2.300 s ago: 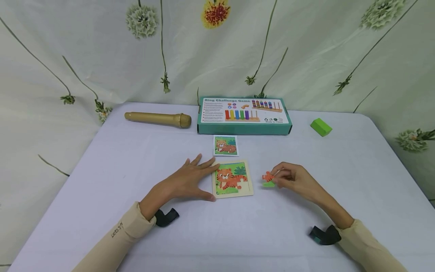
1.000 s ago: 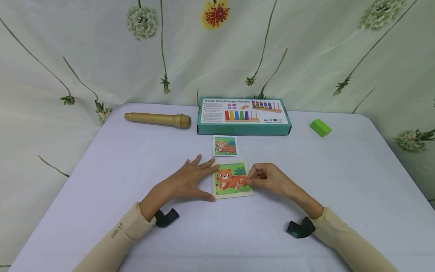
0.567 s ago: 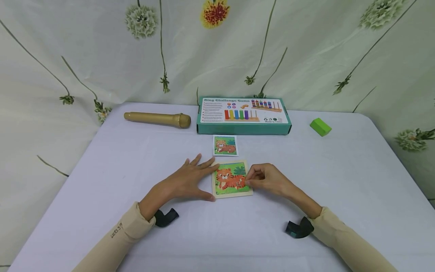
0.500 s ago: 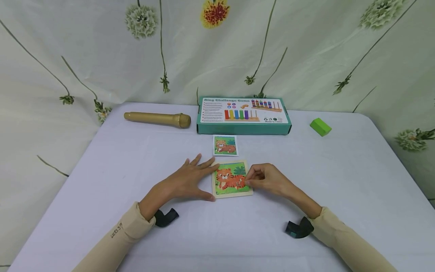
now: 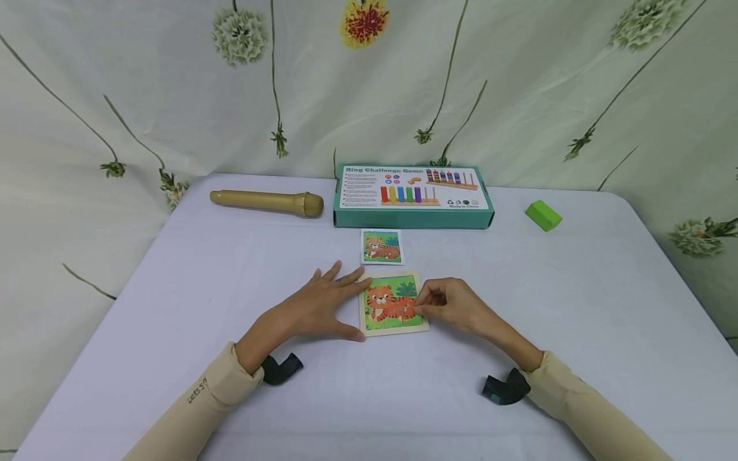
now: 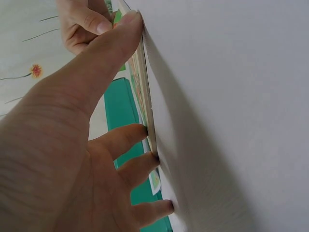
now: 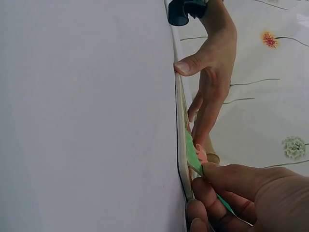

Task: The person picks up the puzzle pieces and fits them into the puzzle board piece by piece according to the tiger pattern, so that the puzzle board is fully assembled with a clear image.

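A square wooden jigsaw puzzle board (image 5: 393, 331) with a tiger picture lies flat in the middle of the table. My left hand (image 5: 319, 308) spreads its fingers along the board's left side, thumb at the near corner and fingertips on the far part. At the lower right of the picture, my right hand (image 5: 452, 303) pinches a puzzle piece (image 7: 194, 153), green and orange, between thumb and fingers. In the right wrist view this piece is tilted, partly raised off the board. Fingers hide some of it. A small tiger picture card (image 5: 383, 247) lies just beyond the board.
Behind the card stands a teal game box (image 5: 414, 218). To its left lies a gold toy microphone (image 5: 266, 202); to its right is a green block (image 5: 543, 216). A white cloth covers the table (image 5: 369, 397), with a flowered curtain (image 5: 519, 96) behind.
My right hand has carried the puzzle piece left, from beside the board to its lower right corner, then shifted it slightly further left. The left hand has stayed in place.
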`<action>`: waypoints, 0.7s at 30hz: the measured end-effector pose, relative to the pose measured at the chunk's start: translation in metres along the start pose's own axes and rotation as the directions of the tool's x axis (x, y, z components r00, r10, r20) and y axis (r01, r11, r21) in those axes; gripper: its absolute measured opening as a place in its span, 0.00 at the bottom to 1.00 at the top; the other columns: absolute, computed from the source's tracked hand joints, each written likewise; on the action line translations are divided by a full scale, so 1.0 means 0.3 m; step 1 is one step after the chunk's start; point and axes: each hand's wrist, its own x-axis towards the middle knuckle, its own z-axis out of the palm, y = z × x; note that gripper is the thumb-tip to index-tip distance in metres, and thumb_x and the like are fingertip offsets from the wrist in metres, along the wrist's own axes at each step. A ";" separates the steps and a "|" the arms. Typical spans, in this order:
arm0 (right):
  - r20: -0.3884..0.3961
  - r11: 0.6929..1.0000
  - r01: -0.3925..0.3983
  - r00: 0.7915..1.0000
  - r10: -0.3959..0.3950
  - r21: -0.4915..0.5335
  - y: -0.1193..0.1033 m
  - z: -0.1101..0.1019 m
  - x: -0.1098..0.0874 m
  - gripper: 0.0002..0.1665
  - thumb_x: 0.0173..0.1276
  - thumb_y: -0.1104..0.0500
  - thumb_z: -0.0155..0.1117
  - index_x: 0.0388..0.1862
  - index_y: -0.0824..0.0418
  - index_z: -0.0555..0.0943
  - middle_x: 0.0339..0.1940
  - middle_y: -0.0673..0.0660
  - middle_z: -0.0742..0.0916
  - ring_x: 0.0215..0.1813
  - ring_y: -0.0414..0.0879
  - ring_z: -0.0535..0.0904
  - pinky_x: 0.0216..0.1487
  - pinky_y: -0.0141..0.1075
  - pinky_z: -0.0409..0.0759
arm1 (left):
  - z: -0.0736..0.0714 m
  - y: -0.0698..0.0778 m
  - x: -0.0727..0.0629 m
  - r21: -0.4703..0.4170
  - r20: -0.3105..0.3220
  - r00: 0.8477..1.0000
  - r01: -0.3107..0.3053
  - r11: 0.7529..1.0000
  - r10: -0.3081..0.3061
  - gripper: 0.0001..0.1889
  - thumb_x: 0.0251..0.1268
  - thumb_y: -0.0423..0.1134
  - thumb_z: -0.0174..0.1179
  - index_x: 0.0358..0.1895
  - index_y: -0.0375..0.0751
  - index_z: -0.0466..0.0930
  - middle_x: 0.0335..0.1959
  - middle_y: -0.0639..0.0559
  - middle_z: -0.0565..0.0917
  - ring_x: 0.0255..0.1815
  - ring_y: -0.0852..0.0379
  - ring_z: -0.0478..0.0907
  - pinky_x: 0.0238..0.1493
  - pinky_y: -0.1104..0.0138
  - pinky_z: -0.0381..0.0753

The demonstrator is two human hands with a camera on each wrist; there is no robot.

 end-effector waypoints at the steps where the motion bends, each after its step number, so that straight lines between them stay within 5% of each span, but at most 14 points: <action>1: -0.001 1.000 0.003 1.000 -0.003 -0.001 -0.002 0.000 -0.001 0.03 0.60 0.63 0.69 0.30 0.61 0.83 0.26 0.51 0.84 0.30 0.43 0.75 0.30 0.29 0.74 | 0.000 0.000 0.000 0.000 0.000 1.000 0.000 1.000 0.000 0.52 0.45 0.65 0.69 0.75 0.55 0.56 0.78 0.56 0.49 0.78 0.40 0.34 0.72 0.40 0.38; 21: -0.002 0.997 0.018 1.000 -0.018 -0.070 -0.016 0.010 -0.003 0.03 0.60 0.65 0.69 0.30 0.60 0.82 0.23 0.49 0.80 0.27 0.41 0.71 0.26 0.28 0.69 | 0.000 0.000 -0.001 0.007 -0.001 1.000 0.005 1.000 -0.005 0.52 0.44 0.66 0.69 0.75 0.56 0.56 0.78 0.56 0.49 0.78 0.40 0.34 0.72 0.40 0.39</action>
